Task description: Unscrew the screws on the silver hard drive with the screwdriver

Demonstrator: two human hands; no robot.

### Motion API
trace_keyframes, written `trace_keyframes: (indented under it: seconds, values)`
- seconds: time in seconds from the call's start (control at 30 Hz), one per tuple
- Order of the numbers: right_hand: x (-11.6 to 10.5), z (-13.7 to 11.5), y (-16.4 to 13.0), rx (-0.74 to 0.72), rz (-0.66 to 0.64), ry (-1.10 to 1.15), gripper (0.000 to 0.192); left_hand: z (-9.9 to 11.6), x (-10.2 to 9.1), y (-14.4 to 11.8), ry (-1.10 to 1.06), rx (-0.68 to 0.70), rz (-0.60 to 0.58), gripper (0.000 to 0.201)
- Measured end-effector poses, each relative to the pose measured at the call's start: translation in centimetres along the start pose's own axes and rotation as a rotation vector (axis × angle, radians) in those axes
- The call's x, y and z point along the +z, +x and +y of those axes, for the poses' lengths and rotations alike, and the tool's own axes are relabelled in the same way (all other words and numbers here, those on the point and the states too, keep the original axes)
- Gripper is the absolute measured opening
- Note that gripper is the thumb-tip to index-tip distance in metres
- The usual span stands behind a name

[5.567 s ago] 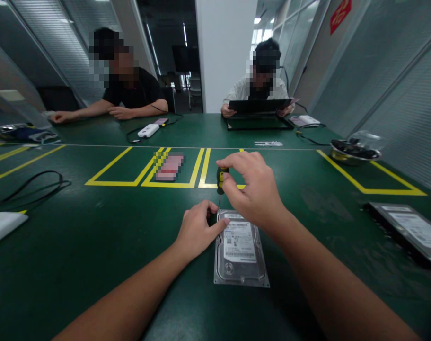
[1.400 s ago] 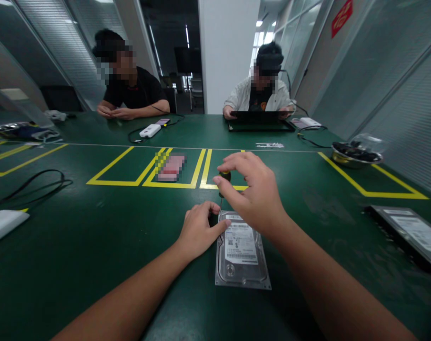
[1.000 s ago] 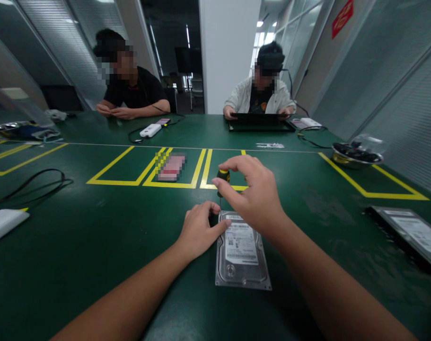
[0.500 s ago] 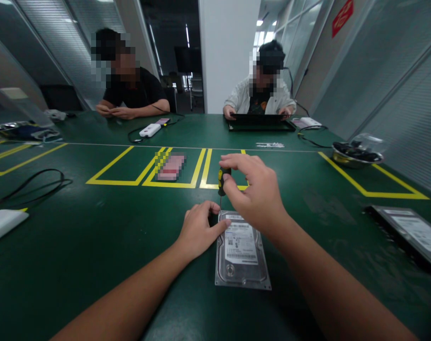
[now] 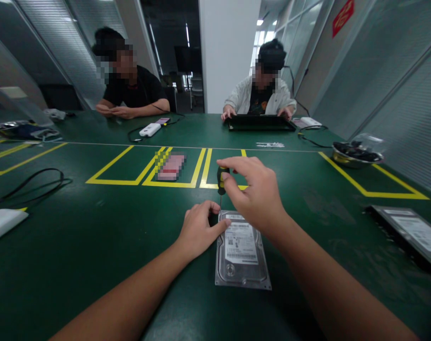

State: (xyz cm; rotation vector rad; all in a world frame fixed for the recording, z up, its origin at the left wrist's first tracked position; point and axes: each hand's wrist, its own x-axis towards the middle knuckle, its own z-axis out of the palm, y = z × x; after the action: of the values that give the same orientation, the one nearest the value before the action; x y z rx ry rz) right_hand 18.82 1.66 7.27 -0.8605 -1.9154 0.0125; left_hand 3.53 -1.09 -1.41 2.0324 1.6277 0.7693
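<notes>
The drive [image 5: 241, 251] lay below the right hand [image 5: 256, 187], which pinched the driver [image 5: 220, 183]; the left hand [image 5: 200, 226] clasped the drive's left edge.

Green table [image 5: 112, 237], white pillar [image 5: 225, 52], dark doorway [image 5: 169, 28], slatted blinds [image 5: 47, 38], red wall sign [image 5: 343, 18]

Right grip [image 5: 252, 185] hides a far corner of the drive [image 5: 241, 278] and part of the screwdriver [image 5: 220, 188], tip too small to tell! Second drive [image 5: 416, 229] runs off the right edge; white box [image 5: 5, 224], off the left; pink item [image 5: 172, 166], blurred.
</notes>
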Motion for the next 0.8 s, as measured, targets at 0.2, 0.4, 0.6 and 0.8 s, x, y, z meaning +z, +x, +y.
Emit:
trace_keyframes:
  seconds: [0.2, 0.4, 0.6, 0.8]
  values:
    - [-0.29, -0.16, 0.14, 0.023, -0.010, 0.003, 0.012, -0.21, 0.14, 0.13, -0.029, 0.005, 0.009, 0.027]
    - [-0.36, -0.18, 0.22, -0.008, 0.001, 0.000, 0.014, -0.26, 0.09, 0.15, -0.022, 0.006, 0.008, 0.028]
    - [-0.21, -0.16, 0.16, 0.017, 0.015, 0.021, 0.012, -0.21, 0.11, 0.12, -0.018, 0.001, 0.006, 0.026]
    - [-0.18, 0.20, 0.05, 0.019, 0.026, -0.015, 0.012, -0.32, 0.24, 0.15, -0.038, -0.003, -0.001, 0.029]
